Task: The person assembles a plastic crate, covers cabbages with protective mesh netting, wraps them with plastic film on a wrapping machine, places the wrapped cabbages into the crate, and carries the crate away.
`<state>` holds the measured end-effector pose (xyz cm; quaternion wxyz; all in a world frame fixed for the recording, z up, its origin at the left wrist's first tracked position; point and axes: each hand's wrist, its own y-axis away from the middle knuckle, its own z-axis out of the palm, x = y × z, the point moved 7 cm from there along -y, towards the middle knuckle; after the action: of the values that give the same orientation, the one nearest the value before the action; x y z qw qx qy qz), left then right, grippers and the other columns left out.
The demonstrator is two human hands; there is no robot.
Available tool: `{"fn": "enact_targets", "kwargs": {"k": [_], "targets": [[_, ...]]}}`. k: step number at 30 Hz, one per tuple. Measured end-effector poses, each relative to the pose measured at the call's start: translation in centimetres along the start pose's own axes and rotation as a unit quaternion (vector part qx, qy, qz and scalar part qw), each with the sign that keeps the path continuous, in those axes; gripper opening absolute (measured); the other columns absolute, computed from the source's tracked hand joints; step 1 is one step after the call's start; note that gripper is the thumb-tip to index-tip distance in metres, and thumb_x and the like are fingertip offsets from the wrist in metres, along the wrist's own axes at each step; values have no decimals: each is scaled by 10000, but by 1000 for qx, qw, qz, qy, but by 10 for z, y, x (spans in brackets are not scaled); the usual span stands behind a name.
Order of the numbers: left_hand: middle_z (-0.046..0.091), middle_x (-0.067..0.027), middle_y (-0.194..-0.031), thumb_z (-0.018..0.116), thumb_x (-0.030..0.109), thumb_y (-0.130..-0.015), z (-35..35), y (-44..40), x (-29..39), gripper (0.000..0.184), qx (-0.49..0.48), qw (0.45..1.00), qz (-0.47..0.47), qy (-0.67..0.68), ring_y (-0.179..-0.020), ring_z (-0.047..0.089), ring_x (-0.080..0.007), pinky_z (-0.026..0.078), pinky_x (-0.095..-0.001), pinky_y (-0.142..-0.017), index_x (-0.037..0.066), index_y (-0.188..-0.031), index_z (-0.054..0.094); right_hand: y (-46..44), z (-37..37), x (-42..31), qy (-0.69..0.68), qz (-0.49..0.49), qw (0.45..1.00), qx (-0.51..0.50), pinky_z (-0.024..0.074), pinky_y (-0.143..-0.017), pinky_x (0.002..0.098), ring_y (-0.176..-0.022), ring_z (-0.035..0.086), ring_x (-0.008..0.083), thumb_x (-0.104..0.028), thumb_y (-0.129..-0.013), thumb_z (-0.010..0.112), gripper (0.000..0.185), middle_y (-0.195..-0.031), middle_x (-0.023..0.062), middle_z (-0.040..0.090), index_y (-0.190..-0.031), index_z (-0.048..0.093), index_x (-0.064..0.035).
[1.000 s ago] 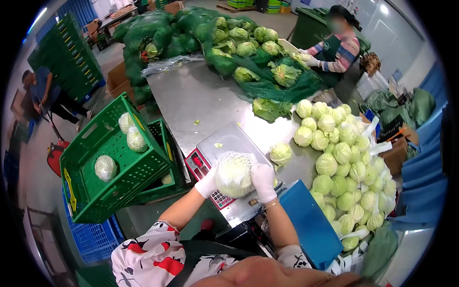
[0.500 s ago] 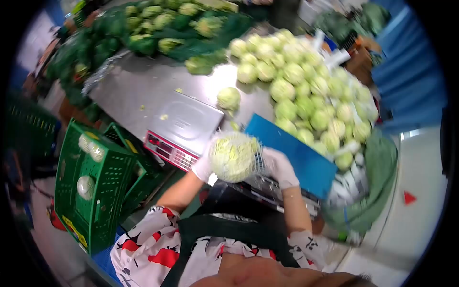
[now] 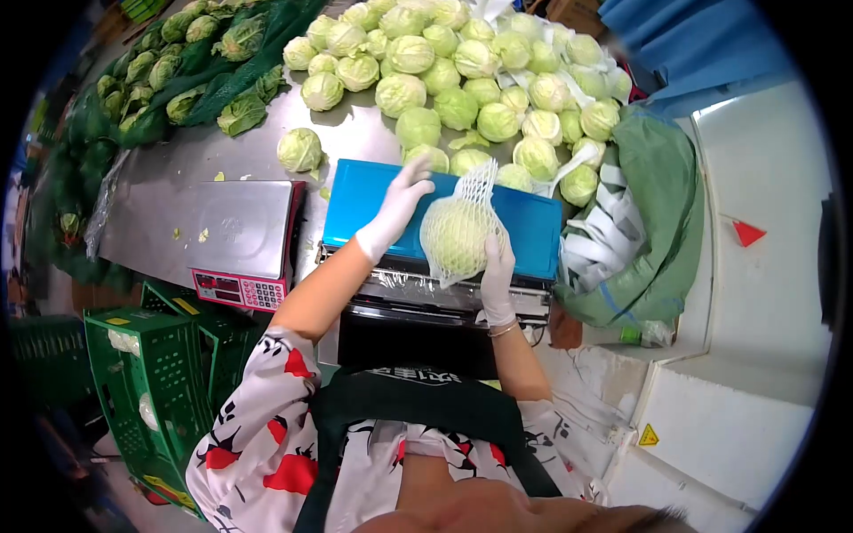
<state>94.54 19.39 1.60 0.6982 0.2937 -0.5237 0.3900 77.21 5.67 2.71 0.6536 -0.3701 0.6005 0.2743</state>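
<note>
A round pale green cabbage in a white mesh sleeve is above the blue panel of a machine with clear film along its front. My gloved right hand grips the cabbage from its right side; some of the fingers are hidden. The loose end of the sleeve bunches up at the top. My gloved left hand is over the panel, left of the cabbage and apart from it, fingers stretched forward and holding nothing.
A scale stands at left, with green crates below. Bare cabbages are heaped at the back, one loose cabbage nearer. Green net sacks lie back left. A green bag holding white sleeves sits at right.
The view has turned, so the machine is now in front. The cabbage, earlier between both hands, is now in my right hand. My left hand has come off it and reaches forward.
</note>
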Motion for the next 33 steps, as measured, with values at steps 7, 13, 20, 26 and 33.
{"fn": "enact_targets", "kwargs": {"k": [7, 13, 20, 26, 33], "targets": [[508, -181, -1396, 657, 306, -932, -5, 68, 6, 663, -80, 982, 32, -169, -1276, 510, -286, 380, -371, -1091, 54, -1480, 381, 6, -16, -11, 57, 14, 997, -43, 310, -1123, 344, -1302, 463, 250, -194, -1012, 476, 460, -1409, 159, 501, -1386, 449, 74], [605, -105, -913, 728, 327, -832, -104, 165, 47, 692, 106, 685, 181, -698, -887, 549, -282, 424, -395, -773, 3, -1390, 478, 73, -94, -40, 581, -123, 793, 141, 342, -1071, 478, -1232, 481, 361, -283, -869, 711, 514, -1257, 186, 578, -1268, 561, 5], [655, -13, -825, 730, 158, -815, -88, 179, -16, 659, 131, 815, 80, -559, -863, 566, -230, 415, -396, -833, 93, -1424, 487, 90, -66, 14, 589, -48, 794, 138, 255, -1123, 526, -977, 553, 302, -289, -902, 645, 347, -954, 121, 638, -1171, 643, -69], [664, -55, -905, 610, 20, -909, -57, 203, 25, 250, -160, 952, 23, -260, -876, 611, -182, 484, -298, -842, 69, -1122, 731, 114, -83, -37, 151, 177, 972, -36, 477, -876, 262, -948, 628, 121, -75, -910, 644, 205, -1001, 77, 721, -1064, 707, 45], [619, -146, -1187, 769, 201, -816, -25, 204, 142, 546, -331, 943, 26, 12, -1141, 576, -226, 436, -351, -997, -25, -1279, 589, 110, -127, -184, -111, -44, 962, -246, 478, -942, 353, -927, 632, 266, 4, -758, 685, 238, -940, 175, 688, -977, 694, 97]]}}
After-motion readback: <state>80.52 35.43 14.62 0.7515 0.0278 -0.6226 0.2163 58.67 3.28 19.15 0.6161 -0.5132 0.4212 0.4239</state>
